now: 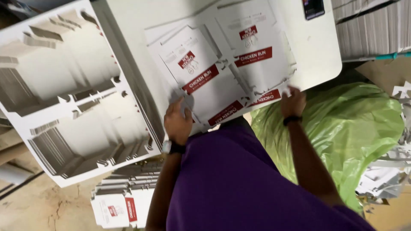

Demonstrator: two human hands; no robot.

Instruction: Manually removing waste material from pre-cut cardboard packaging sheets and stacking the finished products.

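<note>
A stack of flat, die-cut white carton sheets [222, 64] with red label bands lies on a white table [317, 55]. My left hand [177, 122] presses on the near left corner of the sheets, a watch on its wrist. At the near right edge of the sheets my right hand [293, 102] grips, with a dark band on its wrist. Both arms reach out from a purple shirt at the bottom of the view.
A tall pile of die-cut white sheets [64, 94] stands at the left. Folded printed cartons [124, 201] lie on the cracked floor below it. A green plastic bag [351, 128] bulges at the right, with scrap card [385, 175] beside it. A dark phone [313, 8] rests on the table.
</note>
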